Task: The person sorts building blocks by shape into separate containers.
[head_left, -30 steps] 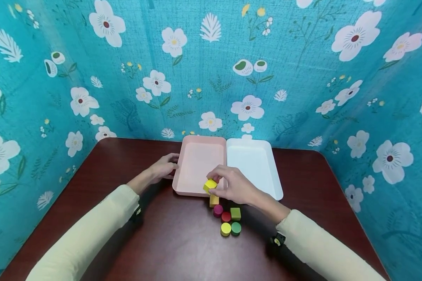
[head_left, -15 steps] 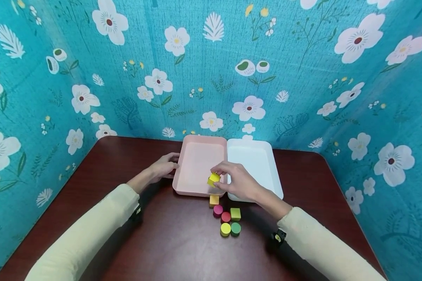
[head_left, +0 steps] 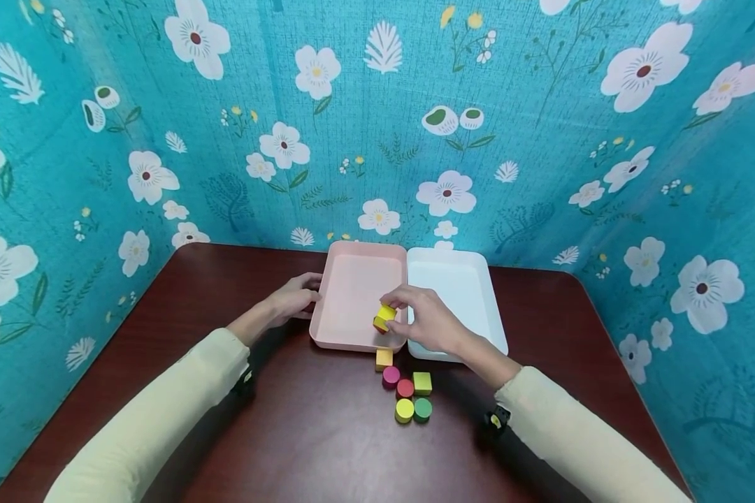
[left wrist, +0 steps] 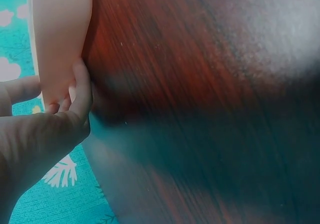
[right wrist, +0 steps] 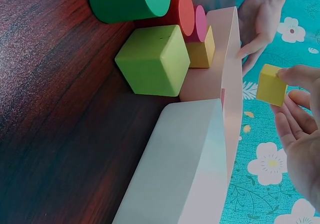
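My right hand (head_left: 426, 318) pinches a yellow cube (head_left: 385, 317) between thumb and fingers, over the near right part of the pink tray (head_left: 360, 279). In the right wrist view the cube (right wrist: 271, 85) is held at the fingertips, apart from the tray wall. On the left, my left hand (head_left: 293, 299) holds the outer left wall of that tray; the left wrist view shows one digit at the rim and others along the wall (left wrist: 62, 38). Nearer the front lie an orange-yellow cube (head_left: 384, 360), a magenta cylinder (head_left: 391, 377) and a red cylinder (head_left: 405, 388).
A white tray (head_left: 456, 293) stands against the pink tray's right side. A light green cube (head_left: 422, 382), a yellow cylinder (head_left: 405, 410) and a green cylinder (head_left: 423, 409) stand on the dark wooden table (head_left: 302, 433). A blue floral curtain (head_left: 377, 126) hangs behind.
My right hand has moved slightly away and to the right with the yellow cube, further over the pink tray. My left hand stays at the tray wall.
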A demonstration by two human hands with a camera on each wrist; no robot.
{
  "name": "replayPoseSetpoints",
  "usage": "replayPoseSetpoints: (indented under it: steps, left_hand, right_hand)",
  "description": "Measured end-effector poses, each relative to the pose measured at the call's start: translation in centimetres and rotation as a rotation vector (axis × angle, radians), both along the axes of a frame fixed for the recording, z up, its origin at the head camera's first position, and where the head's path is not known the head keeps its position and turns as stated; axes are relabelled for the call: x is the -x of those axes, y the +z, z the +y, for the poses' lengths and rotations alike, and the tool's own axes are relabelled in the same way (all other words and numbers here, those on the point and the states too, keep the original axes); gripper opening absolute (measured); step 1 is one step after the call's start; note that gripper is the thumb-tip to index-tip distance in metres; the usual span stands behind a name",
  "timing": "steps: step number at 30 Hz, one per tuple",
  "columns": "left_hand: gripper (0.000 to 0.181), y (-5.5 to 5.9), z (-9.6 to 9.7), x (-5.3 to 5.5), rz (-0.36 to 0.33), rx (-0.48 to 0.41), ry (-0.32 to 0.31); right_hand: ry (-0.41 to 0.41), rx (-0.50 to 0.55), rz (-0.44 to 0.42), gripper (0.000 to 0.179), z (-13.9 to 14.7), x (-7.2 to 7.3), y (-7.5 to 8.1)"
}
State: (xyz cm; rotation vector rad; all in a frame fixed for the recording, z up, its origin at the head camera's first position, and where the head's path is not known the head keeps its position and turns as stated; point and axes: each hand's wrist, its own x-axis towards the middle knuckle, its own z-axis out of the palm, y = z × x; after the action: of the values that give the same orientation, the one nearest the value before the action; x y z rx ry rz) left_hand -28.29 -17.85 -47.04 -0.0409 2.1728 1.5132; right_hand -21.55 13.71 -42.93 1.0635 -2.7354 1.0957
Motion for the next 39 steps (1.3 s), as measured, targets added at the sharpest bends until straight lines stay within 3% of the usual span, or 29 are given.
replayPoseSetpoints:
  steps: [15,39]
  left_hand:
    - [0.057,0.2,0.2,-0.2,0.001,-0.001,-0.011]
    - [0.058,0.1,0.3,-0.1,0.011,0.013,-0.006]
  right_hand:
    - [-0.045,-0.021,-0.025,0.039,0.2,0.5,-0.1]
    - [-0.123,0.013,-0.032,0.036,0.1,2.8,-0.9]
